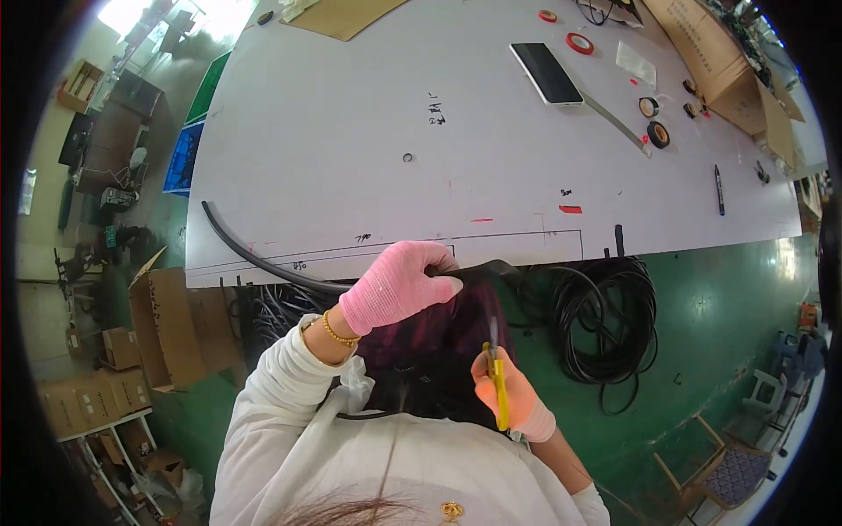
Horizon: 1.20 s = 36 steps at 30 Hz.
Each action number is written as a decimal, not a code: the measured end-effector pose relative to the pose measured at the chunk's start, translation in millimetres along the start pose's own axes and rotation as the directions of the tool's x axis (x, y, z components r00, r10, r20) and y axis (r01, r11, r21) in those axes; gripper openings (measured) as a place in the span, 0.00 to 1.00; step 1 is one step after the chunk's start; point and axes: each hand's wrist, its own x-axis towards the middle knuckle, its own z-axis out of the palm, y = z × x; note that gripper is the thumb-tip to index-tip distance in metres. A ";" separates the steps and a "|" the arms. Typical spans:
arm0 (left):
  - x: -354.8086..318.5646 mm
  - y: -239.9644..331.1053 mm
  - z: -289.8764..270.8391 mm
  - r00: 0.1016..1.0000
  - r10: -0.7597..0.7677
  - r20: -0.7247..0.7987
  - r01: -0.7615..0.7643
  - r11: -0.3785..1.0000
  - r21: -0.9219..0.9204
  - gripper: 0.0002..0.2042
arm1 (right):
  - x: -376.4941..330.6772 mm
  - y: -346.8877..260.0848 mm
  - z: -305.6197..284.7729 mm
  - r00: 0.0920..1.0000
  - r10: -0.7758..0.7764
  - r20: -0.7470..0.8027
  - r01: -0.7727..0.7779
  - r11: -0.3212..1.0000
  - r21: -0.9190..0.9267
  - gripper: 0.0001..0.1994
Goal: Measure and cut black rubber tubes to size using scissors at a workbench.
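My left hand [395, 285], in a pink knitted glove, is closed around a black tube [263, 265] at the table's near edge. On the left the tube's free end curves up over the tabletop. To the right of my fist it runs on toward a large black coil [605, 320] that hangs low beside the table. Lower and to the right, my right hand [517, 399], in a peach-pink glove, grips yellow-handled scissors [500, 390]. Their metal blades point away from me, apart from the tube. My fingers partly hide the handles.
Pencilled lines and handwritten marks cover the near edge of the white table [351, 158]. Farther back lie a phone [545, 74], a steel ruler [617, 121], tape rolls [658, 134] and a marker [719, 190]. Open cardboard boxes [175, 329] stand on the floor at left.
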 end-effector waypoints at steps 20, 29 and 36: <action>-13.8 11.5 6.6 0.998 0.069 -0.009 -0.069 0.998 0.007 0.08 | 34.4 30.1 19.5 0.923 0.340 0.179 -0.335 0.485 0.808 0.13; -2.8 6.1 1.0 0.981 0.171 0.089 -0.172 0.985 0.004 0.13 | 24.7 -32.8 17.3 0.948 0.319 0.027 -0.316 0.919 0.236 0.16; 6.8 13.6 -13.1 0.858 0.106 0.502 0.025 0.968 -0.249 0.23 | 21.0 -47.7 16.0 0.935 0.349 0.059 -0.353 0.905 0.237 0.16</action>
